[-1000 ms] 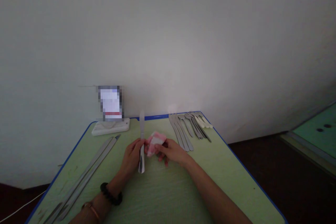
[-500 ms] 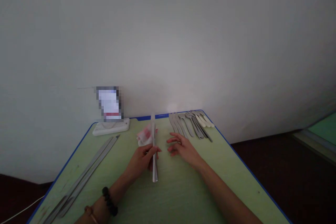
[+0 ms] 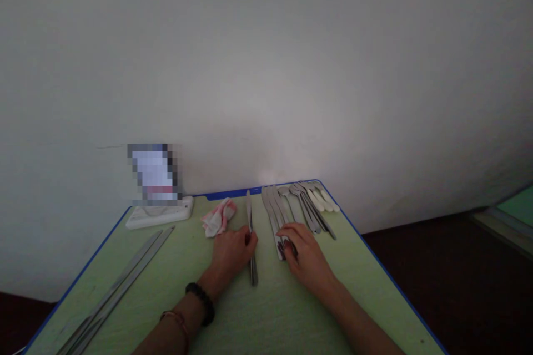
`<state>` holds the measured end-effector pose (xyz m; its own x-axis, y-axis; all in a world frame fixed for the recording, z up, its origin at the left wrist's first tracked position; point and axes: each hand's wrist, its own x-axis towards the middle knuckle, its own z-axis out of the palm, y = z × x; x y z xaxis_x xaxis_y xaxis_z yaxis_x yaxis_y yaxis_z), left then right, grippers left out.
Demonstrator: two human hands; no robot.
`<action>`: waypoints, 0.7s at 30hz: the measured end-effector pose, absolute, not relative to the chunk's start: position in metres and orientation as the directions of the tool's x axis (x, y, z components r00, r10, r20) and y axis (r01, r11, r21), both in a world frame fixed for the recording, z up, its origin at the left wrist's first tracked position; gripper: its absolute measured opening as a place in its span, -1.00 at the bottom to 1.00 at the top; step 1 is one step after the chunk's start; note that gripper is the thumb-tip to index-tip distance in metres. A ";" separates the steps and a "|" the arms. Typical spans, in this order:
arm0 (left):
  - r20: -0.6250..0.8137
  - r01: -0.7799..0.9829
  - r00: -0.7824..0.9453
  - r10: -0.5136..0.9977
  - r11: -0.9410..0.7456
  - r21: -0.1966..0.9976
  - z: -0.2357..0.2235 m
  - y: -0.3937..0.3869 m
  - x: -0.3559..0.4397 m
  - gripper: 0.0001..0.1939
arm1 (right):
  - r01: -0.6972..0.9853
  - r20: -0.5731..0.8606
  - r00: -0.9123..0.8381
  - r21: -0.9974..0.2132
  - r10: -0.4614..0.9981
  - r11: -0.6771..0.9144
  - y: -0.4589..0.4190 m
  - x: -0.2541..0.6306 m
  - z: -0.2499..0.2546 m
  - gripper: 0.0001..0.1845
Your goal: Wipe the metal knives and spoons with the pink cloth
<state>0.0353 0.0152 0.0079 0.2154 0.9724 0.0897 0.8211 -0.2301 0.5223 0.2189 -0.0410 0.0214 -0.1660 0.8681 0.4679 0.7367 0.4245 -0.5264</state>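
My left hand (image 3: pixel 233 252) is closed on a silver table knife (image 3: pixel 251 266) low over the table, its blade pointing away from me toward the wall. Silver knives (image 3: pixel 270 208) lie side by side at right of centre. Over their handle ends bends my right hand (image 3: pixel 308 255), fingers curled and touching them; the fingertips are partly hidden. Just beyond the left hand sits a crumpled pink and white cloth (image 3: pixel 219 217).
Right of the knives lie several spoons (image 3: pixel 306 205) and some white-handled cutlery (image 3: pixel 325 199). Two long metal strips (image 3: pixel 129 277) run along the left side of the green table (image 3: pixel 200 283). A blurred-out screen (image 3: pixel 154 172) stands on a white base (image 3: pixel 160 213) by the wall.
My left hand has lowered the knife toward the table, away from the cloth. My right hand has come down onto the knives' handles, which have shifted toward me. The view has turned slightly.
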 end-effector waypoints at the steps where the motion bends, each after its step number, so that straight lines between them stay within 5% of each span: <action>1: 0.092 0.835 0.227 0.970 -0.242 0.494 0.008 0.018 0.037 -0.71 | 0.741 0.465 -0.158 -0.527 0.871 0.416 -0.041 0.220 0.021 -0.68; 8: 0.138 0.838 0.330 0.934 -0.357 0.413 0.005 0.021 0.029 -0.73 | 0.804 0.433 -0.118 -0.486 0.893 0.342 -0.040 0.224 0.017 -0.73; 12: 0.298 0.693 0.531 0.794 -0.608 0.387 -0.003 0.021 0.016 -0.63 | 0.842 0.422 -0.133 -0.429 0.897 0.327 -0.041 0.224 0.012 -0.68; 21: 0.185 0.707 0.652 0.735 -0.678 0.199 -0.005 0.024 0.029 -0.46 | 0.892 0.328 -0.193 -0.334 0.925 0.305 -0.042 0.217 -0.004 -0.53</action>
<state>0.0291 0.0240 -0.0049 0.6524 0.7349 0.1850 0.7074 -0.6782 0.1993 0.2171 -0.0417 -0.0040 -0.1931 0.9248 0.3278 0.8921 0.3046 -0.3338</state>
